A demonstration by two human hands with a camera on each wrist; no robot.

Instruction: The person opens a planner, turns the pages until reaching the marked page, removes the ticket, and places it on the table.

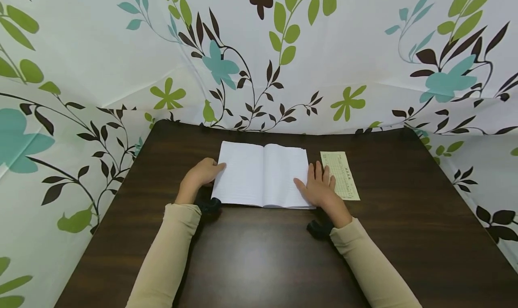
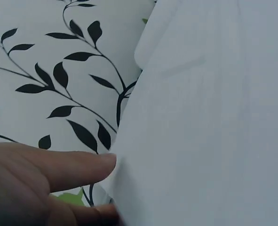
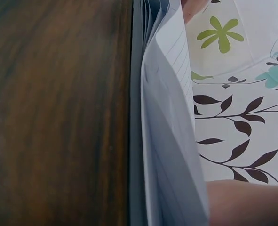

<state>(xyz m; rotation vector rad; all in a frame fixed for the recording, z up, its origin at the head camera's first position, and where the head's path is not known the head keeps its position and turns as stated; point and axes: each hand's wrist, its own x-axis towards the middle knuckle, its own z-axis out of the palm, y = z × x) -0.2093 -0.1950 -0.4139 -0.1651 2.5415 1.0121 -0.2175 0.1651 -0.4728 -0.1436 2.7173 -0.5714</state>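
An open notebook with white lined pages lies on the dark table. My left hand grips its left edge, with the thumb on top of the page. In the left wrist view that thumb lies against the paper, and another finger shows lower down, partly hidden by the page. My right hand rests on the right page near its outer edge, fingers extended. A pale yellow printed slip lies just right of the notebook, beside the right fingers. The right wrist view shows the bowed pages edge-on.
The dark wooden table extends in front of the notebook and to both sides. A white cloth with leaf and flower prints hangs behind the table and along its sides. Black straps sit at both wrists.
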